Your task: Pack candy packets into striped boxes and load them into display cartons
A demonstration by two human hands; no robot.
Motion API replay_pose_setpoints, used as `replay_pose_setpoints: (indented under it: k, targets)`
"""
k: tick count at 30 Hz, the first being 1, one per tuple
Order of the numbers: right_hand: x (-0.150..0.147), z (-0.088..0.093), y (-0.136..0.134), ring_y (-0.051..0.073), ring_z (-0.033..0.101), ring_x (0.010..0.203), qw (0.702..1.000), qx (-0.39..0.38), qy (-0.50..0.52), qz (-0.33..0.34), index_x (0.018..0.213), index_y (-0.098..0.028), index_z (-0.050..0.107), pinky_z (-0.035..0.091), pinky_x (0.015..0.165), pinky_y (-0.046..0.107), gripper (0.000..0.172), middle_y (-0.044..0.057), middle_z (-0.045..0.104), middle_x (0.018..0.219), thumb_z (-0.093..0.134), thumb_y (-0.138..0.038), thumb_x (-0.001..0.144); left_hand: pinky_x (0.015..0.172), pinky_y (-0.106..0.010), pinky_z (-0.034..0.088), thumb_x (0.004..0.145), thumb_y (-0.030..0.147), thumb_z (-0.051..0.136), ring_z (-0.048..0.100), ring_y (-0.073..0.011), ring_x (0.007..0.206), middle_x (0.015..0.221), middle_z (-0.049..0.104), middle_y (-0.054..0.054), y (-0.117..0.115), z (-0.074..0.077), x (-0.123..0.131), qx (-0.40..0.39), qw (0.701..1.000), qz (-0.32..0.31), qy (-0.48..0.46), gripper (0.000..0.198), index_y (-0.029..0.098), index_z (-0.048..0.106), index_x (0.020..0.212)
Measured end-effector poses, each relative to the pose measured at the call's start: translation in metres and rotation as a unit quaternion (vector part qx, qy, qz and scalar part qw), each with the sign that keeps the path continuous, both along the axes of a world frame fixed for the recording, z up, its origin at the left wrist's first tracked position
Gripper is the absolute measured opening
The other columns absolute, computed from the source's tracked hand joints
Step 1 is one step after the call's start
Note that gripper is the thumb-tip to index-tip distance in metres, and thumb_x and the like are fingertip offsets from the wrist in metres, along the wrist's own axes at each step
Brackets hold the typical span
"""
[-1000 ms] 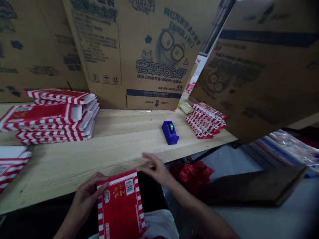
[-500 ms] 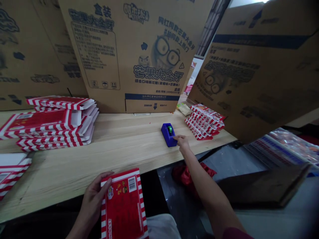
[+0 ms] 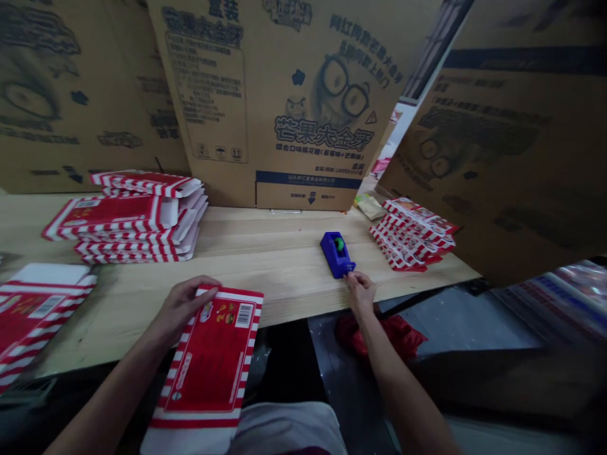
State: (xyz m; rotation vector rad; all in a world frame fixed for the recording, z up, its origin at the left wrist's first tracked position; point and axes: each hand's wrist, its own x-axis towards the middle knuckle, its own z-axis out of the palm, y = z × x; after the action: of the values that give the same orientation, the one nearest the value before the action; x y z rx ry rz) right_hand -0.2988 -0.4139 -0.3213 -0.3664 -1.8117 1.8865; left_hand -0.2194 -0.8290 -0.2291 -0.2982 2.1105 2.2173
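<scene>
Nearest, over the front edge of the desk (image 3: 275, 253), one red striped box (image 3: 208, 354), held in the left hand (image 3: 187, 303) by its upper left corner, thumb on top, other fingers partly hidden; one barcode facing up, one white flap at the near end. Below the held box, one pale cloth (image 3: 289, 426) across the lap. To the left, one loose box (image 3: 28, 316) lying on the desk, cut off by the view. Past the desk's edge, lower down, one red bag (image 3: 411, 336). Farther in, one blue tape dispenser (image 3: 334, 258) with one green roll (image 3: 339, 244); right hand (image 3: 361, 292) at its front end, fingers curled and touching, impossible to tell how tightly pinched or whether on tape. Beyond, two stacks: left stack (image 3: 128, 221) of at least four boxes, right stack (image 3: 412, 235) too closely layered to count. Behind the right stack, one pale packet (image 3: 370, 206). Farthest, three large cardboard cartons (image 3: 294, 101) standing upright.
</scene>
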Motion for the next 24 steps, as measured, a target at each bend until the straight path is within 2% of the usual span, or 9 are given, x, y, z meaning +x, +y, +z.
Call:
replay_pose_setpoints:
  k: [4, 7, 10, 12, 15, 19, 22, 23, 24]
  targets:
    - [0.009, 0.01, -0.013, 0.012, 0.049, 0.057, 0.999, -0.044, -0.018, 0.002, 0.057, -0.018, 0.055, 0.053, 0.066, 0.035, 0.039, -0.004, 0.05, 0.058, 0.08, -0.047, 0.05, 0.054, -0.02, 0.046, 0.068, 0.042, 0.078, 0.059, -0.0137, 0.059, 0.069, 0.065, -0.001, 0.0, 0.005, -0.007, -0.025, 0.992, -0.123, 0.001, 0.031, 0.015, 0.068, 0.078]
    - [0.025, 0.037, -0.052, 0.014, 0.056, 0.067, 0.983, -0.039, -0.053, 0.169, 0.065, -0.018, 0.064, 0.055, 0.07, 0.036, 0.033, 0.0, 0.057, 0.071, 0.081, -0.045, 0.059, 0.056, -0.02, 0.044, 0.071, 0.041, 0.076, 0.057, -0.012, 0.058, 0.067, 0.064, 0.001, 0.005, 0.003, -0.011, -0.005, 0.981, -0.194, -0.016, 0.03, 0.014, 0.066, 0.079]
    - [0.037, 0.071, -0.109, 0.016, 0.057, 0.078, 0.893, 0.059, -0.054, 0.443, 0.065, -0.017, 0.067, 0.052, 0.07, 0.03, 0.027, 0.003, 0.059, 0.082, 0.077, -0.042, 0.07, 0.057, -0.02, 0.043, 0.07, 0.041, 0.077, 0.056, -0.0111, 0.058, 0.065, 0.062, 0.001, 0.015, -0.001, -0.011, -0.008, 0.971, -0.237, -0.003, 0.031, 0.013, 0.064, 0.077]
    - [0.04, 0.086, -0.146, 0.015, 0.056, 0.075, 0.826, 0.142, -0.023, 0.545, 0.061, -0.017, 0.066, 0.047, 0.065, 0.026, 0.029, 0.003, 0.058, 0.079, 0.076, -0.041, 0.072, 0.057, -0.02, 0.042, 0.07, 0.042, 0.076, 0.055, -0.0108, 0.057, 0.065, 0.062, 0.001, 0.021, -0.002, -0.01, -0.004, 0.969, -0.248, -0.002, 0.033, 0.013, 0.064, 0.077]
    - [0.036, 0.094, -0.179, 0.012, 0.053, 0.067, 0.78, 0.28, 0.002, 0.56, 0.055, -0.016, 0.06, 0.041, 0.061, 0.025, 0.029, 0.001, 0.055, 0.074, 0.077, -0.034, 0.072, 0.056, -0.021, 0.042, 0.071, 0.044, 0.075, 0.055, -0.0109, 0.057, 0.065, 0.062, 0.001, 0.024, -0.003, -0.007, 0.008, 0.968, -0.249, 0.0, 0.033, 0.013, 0.063, 0.079]
    - [0.032, 0.09, -0.186, 0.012, 0.051, 0.063, 0.764, 0.407, -0.046, 0.498, 0.058, -0.016, 0.059, 0.038, 0.059, 0.025, 0.028, 0.0, 0.056, 0.07, 0.081, -0.032, 0.065, 0.055, -0.019, 0.039, 0.071, 0.042, 0.076, 0.052, -0.0099, 0.057, 0.064, 0.06, 0.002, 0.019, 0.0, 0.0, -0.015, 0.975, -0.218, 0.024, 0.032, 0.013, 0.065, 0.077]
    - [0.038, 0.087, -0.189, 0.014, 0.055, 0.064, 0.756, 0.289, -0.144, 0.57, 0.074, -0.017, 0.062, 0.044, 0.061, 0.026, 0.039, 0.001, 0.061, 0.074, 0.084, -0.045, 0.058, 0.057, -0.02, 0.04, 0.07, 0.041, 0.077, 0.053, -0.0104, 0.059, 0.066, 0.063, 0.0, 0.015, 0.012, 0.009, -0.007, 0.972, -0.23, 0.042, 0.03, 0.013, 0.068, 0.076]
    - [0.041, 0.086, -0.192, 0.016, 0.059, 0.068, 0.729, 0.205, -0.184, 0.627, 0.082, -0.017, 0.063, 0.047, 0.065, 0.029, 0.048, 0.001, 0.063, 0.078, 0.084, -0.051, 0.055, 0.06, -0.021, 0.042, 0.07, 0.041, 0.077, 0.055, -0.0113, 0.062, 0.068, 0.065, -0.001, 0.013, 0.017, 0.012, 0.007, 0.968, -0.247, 0.049, 0.03, 0.013, 0.069, 0.077]
    - [0.043, 0.086, -0.197, 0.019, 0.062, 0.072, 0.68, 0.115, -0.219, 0.69, 0.089, -0.018, 0.063, 0.05, 0.07, 0.032, 0.058, 0.003, 0.065, 0.082, 0.084, -0.057, 0.051, 0.064, -0.022, 0.044, 0.07, 0.041, 0.077, 0.057, -0.0124, 0.065, 0.071, 0.067, -0.002, 0.011, 0.022, 0.015, 0.024, 0.961, -0.269, 0.056, 0.03, 0.013, 0.07, 0.078]
